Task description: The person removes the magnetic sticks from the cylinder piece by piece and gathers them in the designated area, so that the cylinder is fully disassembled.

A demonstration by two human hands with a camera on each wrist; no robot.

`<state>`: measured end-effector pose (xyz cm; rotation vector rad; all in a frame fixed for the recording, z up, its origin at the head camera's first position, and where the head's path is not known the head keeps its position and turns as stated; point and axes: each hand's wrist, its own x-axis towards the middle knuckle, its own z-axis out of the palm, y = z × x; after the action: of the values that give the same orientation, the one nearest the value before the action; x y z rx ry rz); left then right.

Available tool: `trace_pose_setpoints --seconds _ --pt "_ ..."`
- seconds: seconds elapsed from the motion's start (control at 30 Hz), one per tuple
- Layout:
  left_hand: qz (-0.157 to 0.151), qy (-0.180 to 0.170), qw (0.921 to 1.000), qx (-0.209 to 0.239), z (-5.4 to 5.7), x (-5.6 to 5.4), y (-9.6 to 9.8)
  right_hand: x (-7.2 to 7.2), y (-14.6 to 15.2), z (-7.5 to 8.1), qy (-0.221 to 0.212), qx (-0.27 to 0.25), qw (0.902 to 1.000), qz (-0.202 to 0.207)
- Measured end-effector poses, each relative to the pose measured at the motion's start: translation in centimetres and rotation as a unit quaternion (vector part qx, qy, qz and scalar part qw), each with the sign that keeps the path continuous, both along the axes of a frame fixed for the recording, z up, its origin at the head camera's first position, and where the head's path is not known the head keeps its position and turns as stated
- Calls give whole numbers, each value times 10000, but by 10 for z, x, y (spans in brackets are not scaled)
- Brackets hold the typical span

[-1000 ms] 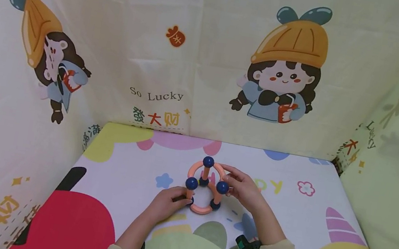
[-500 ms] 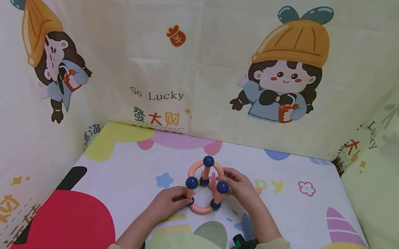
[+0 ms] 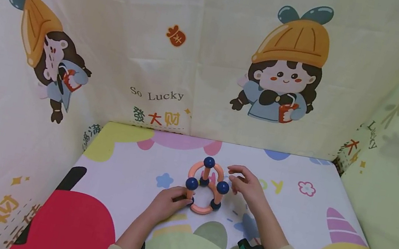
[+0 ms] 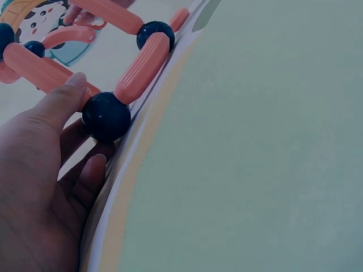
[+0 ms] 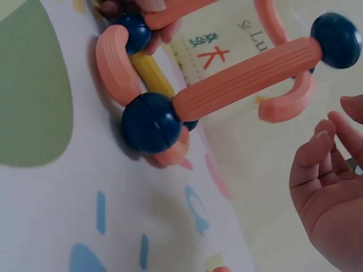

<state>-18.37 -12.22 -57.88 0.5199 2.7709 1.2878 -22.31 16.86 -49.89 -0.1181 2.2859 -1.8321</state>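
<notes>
A magnetic rod-and-ball frame (image 3: 201, 210) of coral rods and dark blue balls stands upright on the printed tabletop. Short posts join its lower ring to balls above, and curved rods lie at the top. My left hand (image 3: 168, 203) grips the lower left corner; the left wrist view has the thumb on a coral rod (image 4: 42, 68), with fingers beside and beneath the blue ball (image 4: 106, 117). Right of the frame, my right hand (image 3: 248, 186) is apart from it, fingers loosely bent around nothing. In the right wrist view one curved rod (image 5: 286, 107) has a free end.
A yellow rod (image 5: 152, 73) shows low in the frame in the right wrist view. At that view's bottom edge is a small coral tip (image 5: 221, 269), mostly cut off. Patterned cloth walls (image 3: 218, 65) enclose the tabletop (image 3: 128, 163) at the back and sides.
My right hand has let go of the frame's right side and drawn back a little to the right. My left hand has kept its grip, and the frame has barely moved.
</notes>
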Motion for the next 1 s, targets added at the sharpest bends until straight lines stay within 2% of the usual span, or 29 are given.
trace_pose_setpoints --seconds 0.13,0.23,0.33,0.47,0.63,0.87,1.0 --pt "4 24 10000 -25 1 0 0 11 3 9 480 -119 9987 142" --pt "-5 22 10000 -11 1 1 0 19 4 12 842 -188 9940 679" --pt "-6 11 10000 13 0 1 0 23 4 12 1043 -341 9842 1391" --pt "24 -14 10000 14 0 0 0 26 4 9 889 -528 9755 1939" --pt "46 -30 10000 -16 -3 0 0 27 3 5 609 -401 9782 1942" --pt "39 -51 10000 10 -5 -1 -1 27 1 1 708 -328 9765 2009" --pt "14 -36 10000 6 -4 -1 -2 27 1 0 576 -386 9780 1967"
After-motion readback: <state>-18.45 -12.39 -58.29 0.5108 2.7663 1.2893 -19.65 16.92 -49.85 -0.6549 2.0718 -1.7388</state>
